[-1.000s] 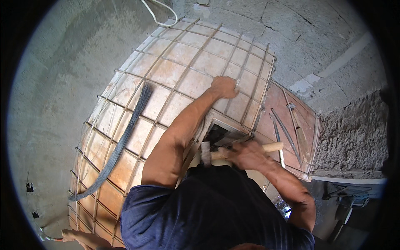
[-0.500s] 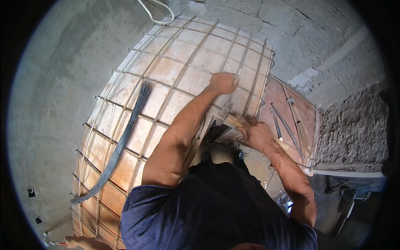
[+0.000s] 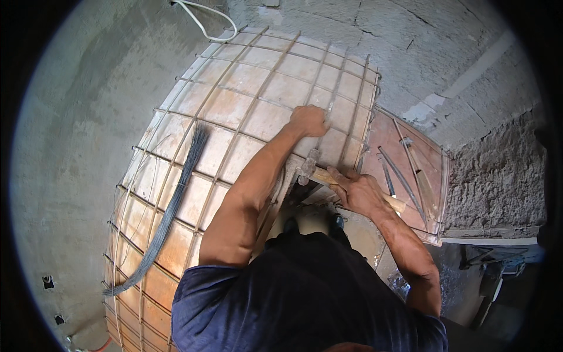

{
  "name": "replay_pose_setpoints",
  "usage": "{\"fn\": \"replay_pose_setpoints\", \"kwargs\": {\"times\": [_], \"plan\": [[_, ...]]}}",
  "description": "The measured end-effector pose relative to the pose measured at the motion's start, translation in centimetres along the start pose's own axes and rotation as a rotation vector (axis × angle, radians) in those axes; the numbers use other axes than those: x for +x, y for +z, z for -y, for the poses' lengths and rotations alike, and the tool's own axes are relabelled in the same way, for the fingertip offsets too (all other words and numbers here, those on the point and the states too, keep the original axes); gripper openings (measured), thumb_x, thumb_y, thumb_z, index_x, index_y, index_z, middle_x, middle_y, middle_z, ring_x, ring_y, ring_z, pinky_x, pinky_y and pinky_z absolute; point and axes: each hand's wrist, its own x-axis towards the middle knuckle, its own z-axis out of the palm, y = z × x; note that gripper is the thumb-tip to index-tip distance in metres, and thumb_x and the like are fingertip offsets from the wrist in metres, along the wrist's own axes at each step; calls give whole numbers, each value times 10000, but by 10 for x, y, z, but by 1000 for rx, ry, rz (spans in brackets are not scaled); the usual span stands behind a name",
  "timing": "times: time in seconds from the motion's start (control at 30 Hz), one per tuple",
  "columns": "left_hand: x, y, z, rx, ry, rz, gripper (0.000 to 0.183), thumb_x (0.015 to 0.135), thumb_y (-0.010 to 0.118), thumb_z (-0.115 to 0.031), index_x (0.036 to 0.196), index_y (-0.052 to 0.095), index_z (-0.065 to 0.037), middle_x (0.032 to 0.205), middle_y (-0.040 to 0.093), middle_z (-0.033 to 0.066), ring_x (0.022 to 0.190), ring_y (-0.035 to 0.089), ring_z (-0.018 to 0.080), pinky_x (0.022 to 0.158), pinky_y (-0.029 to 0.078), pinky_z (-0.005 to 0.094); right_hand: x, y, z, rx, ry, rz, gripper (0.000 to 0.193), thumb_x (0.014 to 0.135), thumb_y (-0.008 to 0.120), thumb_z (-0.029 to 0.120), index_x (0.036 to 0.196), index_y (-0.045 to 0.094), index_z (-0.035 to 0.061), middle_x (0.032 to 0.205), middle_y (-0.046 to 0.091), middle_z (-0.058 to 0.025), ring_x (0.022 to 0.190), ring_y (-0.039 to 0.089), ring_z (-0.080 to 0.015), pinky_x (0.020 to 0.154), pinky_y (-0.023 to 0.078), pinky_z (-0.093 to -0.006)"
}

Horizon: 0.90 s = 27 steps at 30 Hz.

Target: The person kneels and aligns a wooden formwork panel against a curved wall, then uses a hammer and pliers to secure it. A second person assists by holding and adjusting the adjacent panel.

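My left hand [image 3: 309,121] is closed in a fist at a steel bar [image 3: 339,82] of the rebar grid, over the pale boards; the fingers' undersides are hidden. My right hand [image 3: 362,193] grips the wooden handle of a hammer [image 3: 322,174]. Its metal head [image 3: 308,166] is over the boards' near edge, beside a dark opening and just below my left hand. The tail of the handle sticks out behind my right wrist. On the grid, left of my left forearm, lies a long bundle of grey tie wire [image 3: 174,202].
A reddish board [image 3: 384,132] at the right carries several long tools, including a wooden-handled one [image 3: 423,188]. Rough grey walls [image 3: 76,146] enclose the formwork. A white cable loop [image 3: 202,23] hangs at the far left. My feet [image 3: 339,222] stand in the opening below the boards.
The hammer head, blurred before, now shows sharply and sits slightly lower. My left hand stays at the bar. Another person's hand at the lower left has gone out of view.
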Motion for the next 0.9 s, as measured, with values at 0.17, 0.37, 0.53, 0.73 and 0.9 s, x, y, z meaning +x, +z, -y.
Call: {"fn": "replay_pose_setpoints", "kwargs": {"times": [0.17, 0.37, 0.53, 0.73, 0.9], "plan": [[-4, 1, -1, 24, 21, -31, 545, 985, 622, -530, 1166, 794, -45, 1154, 793, 231, 1150, 747, 401, 1009, 566, 544, -38, 5, -2, 75, -164, 23, 494, 997, 760, 375, 1452, 710, 190, 1017, 760, -150, 807, 750, -392, 711, 615, -497], [-19, -5, -18, -88, -4, -259, 481, 985, 668, -514, 1150, 770, -74, 1076, 800, 208, 1059, 762, 421, 901, 610, 527, -85, 13, -35, -8, -7, 29, 484, 996, 750, 416, 1417, 732, 177, 954, 728, -148, 791, 737, -376, 705, 609, -493], [-12, -4, -81, 99, 31, 85, 470, 994, 688, -464, 1110, 802, -23, 1120, 789, 233, 1118, 752, 428, 933, 609, 524, -99, 26, -36, -19, 12, 64, 450, 1026, 706, 444, 1427, 736, 243, 976, 746, -153, 786, 745, -386, 707, 609, -513], [-18, 18, -93, -1, 48, 206, 526, 1031, 600, -464, 1104, 803, 16, 1173, 768, 285, 1150, 739, 445, 1003, 583, 545, -100, 24, -39, -83, -327, -3, 531, 945, 739, 394, 1471, 707, 334, 863, 690, -93, 622, 711, -292, 507, 562, -424], [-23, 34, -91, -77, 5, 100, 559, 1039, 574, -489, 1122, 799, 17, 1193, 760, 304, 1168, 731, 449, 1047, 557, 552, -89, 23, -54, -78, -40, -41, 433, 1027, 695, 422, 1425, 740, 256, 913, 735, -107, 634, 715, -345, 528, 570, -474]]}}
